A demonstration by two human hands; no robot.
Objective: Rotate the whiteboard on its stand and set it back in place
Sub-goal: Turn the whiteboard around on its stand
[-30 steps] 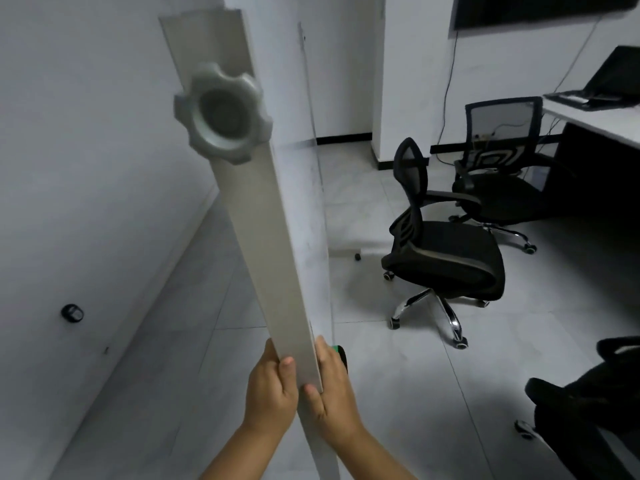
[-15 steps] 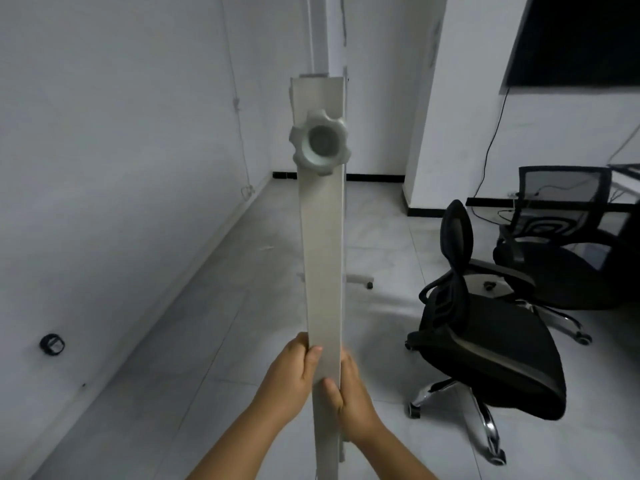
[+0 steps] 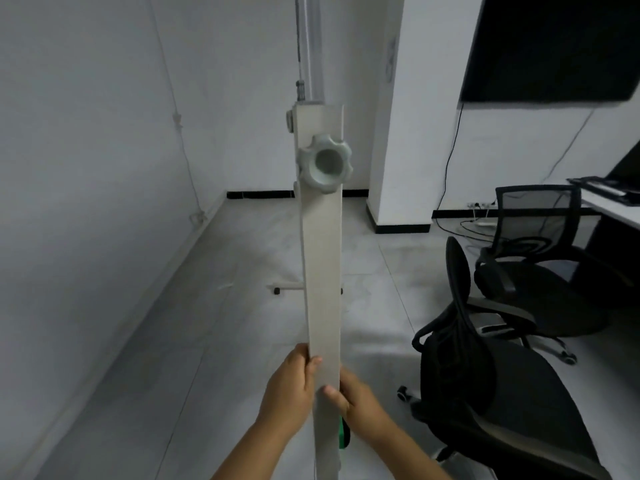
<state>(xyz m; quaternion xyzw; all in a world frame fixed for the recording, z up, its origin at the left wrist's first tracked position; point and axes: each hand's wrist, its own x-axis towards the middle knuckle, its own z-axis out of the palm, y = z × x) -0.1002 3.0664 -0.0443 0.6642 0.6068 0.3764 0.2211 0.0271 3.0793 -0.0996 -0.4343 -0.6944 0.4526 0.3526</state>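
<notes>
The stand post (image 3: pixel 322 271) rises upright at centre, its knob (image 3: pixel 325 167) near the top. The left hand (image 3: pixel 291 386) sits on the post's left edge, the right hand (image 3: pixel 356 398) on its right, low and near. A wall (image 3: pixel 86 168) runs along the left. Right of the post, one chair (image 3: pixel 485 393) stands near, another chair (image 3: pixel 540 268) farther back. The table (image 3: pixel 620 209) is at far right, behind that chair.

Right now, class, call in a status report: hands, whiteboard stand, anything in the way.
Both hands, left and right, clamped on the stand upright. Upright vertical, knob facing camera. Office chair close on the right.
</notes>
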